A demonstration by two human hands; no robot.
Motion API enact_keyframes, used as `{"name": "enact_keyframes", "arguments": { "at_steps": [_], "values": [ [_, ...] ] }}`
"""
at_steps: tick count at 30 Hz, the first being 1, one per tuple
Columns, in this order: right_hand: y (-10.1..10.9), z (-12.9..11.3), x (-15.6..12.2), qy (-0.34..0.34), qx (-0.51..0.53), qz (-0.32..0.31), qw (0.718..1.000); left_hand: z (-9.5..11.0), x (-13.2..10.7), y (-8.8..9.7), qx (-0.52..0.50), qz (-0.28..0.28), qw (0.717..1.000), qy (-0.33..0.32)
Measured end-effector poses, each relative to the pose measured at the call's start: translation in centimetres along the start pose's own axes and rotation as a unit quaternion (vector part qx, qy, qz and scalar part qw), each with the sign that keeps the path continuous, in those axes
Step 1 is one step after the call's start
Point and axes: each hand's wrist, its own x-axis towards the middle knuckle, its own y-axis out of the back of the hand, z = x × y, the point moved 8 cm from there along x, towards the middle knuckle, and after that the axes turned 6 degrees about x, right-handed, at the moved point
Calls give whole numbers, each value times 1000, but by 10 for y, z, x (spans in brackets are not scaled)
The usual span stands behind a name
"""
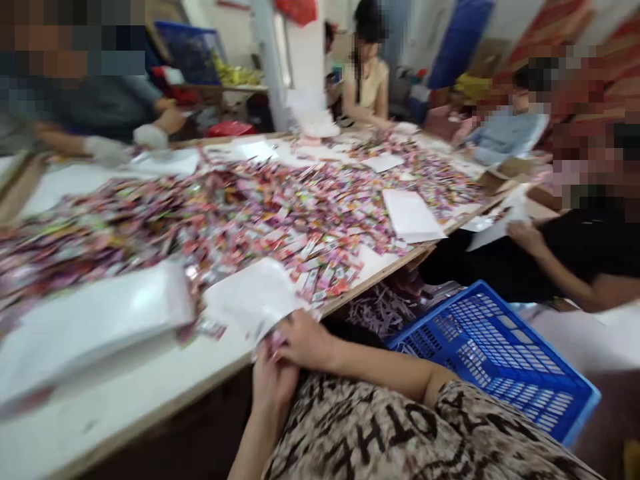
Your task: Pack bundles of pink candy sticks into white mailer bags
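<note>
Both of my hands meet at the table's near edge on a white pouch (253, 300). My left hand (273, 383) comes up from below and its fingers close on the pouch's lower corner, where something small and pink shows. My right hand (306, 340) reaches across from the right, fingers curled over the same corner. The pouch lies partly on the white table (150, 393), beside a wide heap of small colourful sachets (260, 213). Motion blurs the picture.
A stack of white pouches (90, 327) lies at the left. More white pouches (411, 215) rest on the heap. A blue plastic crate (495, 360) sits below the table edge at my right. Several other people work around the table, one close on the right (565, 257).
</note>
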Motion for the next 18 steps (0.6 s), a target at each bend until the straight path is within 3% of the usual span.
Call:
{"name": "enact_keyframes", "arguments": {
  "at_steps": [1, 3, 7, 11, 13, 18],
  "values": [
    [0, 7, -5, -49, 11, 4, 999, -8, -5, 1, -24, 30, 999, 24],
    [3, 19, -13, -115, 34, 25, 992, -16, -10, -6, -65, 32, 997, 36],
    [-4, 26, -8, -74, 75, -9, 994, -25, -10, -8, -106, 34, 993, 41],
    [-4, 22, -5, -41, -35, 14, 998, -35, -16, -9, -150, 20, 988, 39],
    [-6, 14, -4, -24, -92, -2, 995, -37, -16, -7, -166, 15, 985, 31],
    [-4, 19, 0, -112, -97, -51, 988, -38, -16, -5, -142, -20, 988, 52]
  ]
}}
